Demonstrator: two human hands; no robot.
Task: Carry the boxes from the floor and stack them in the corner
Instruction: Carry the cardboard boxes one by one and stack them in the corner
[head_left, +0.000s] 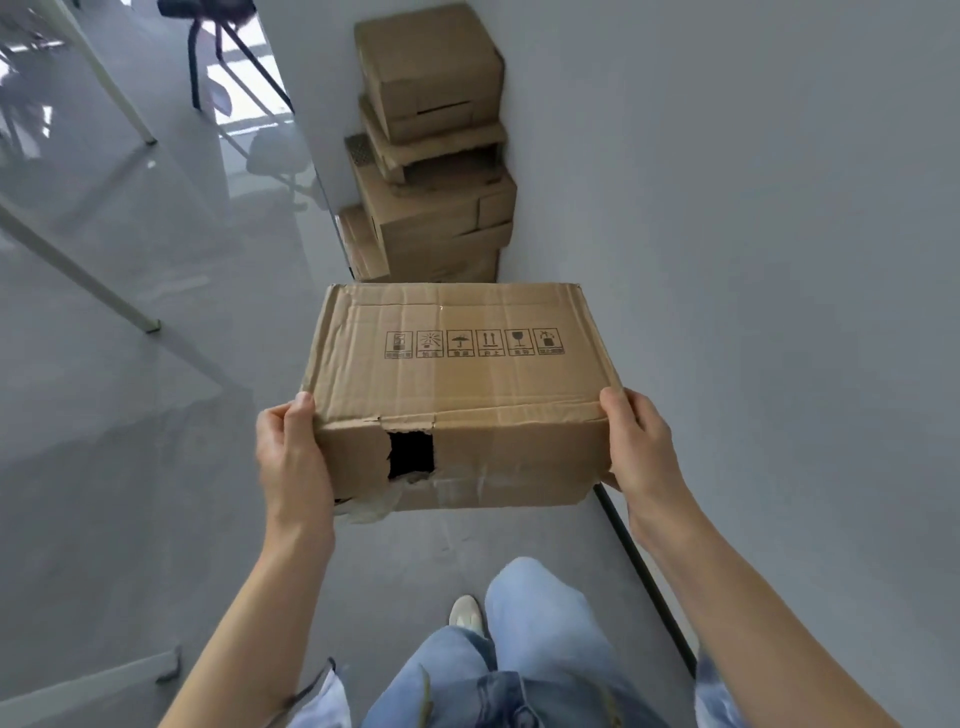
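Note:
I carry a brown cardboard box (462, 374) at about waist height, with handling symbols printed on its top and a torn hole in its near side. My left hand (291, 457) grips its left end, thumb on the top edge. My right hand (636, 447) grips its right end the same way. Ahead, in the corner where two white walls meet, stands a stack of several cardboard boxes (431, 156). The topmost box (428, 67) is small and sits slightly askew. The carried box hides the foot of the stack.
White table legs (78, 275) slant across the glossy grey floor on the left. A black chair leg (195, 67) shows at top left. The right wall (779, 260) runs close beside me, with a dark baseboard (639, 571). My jeans and a shoe (465, 613) are below.

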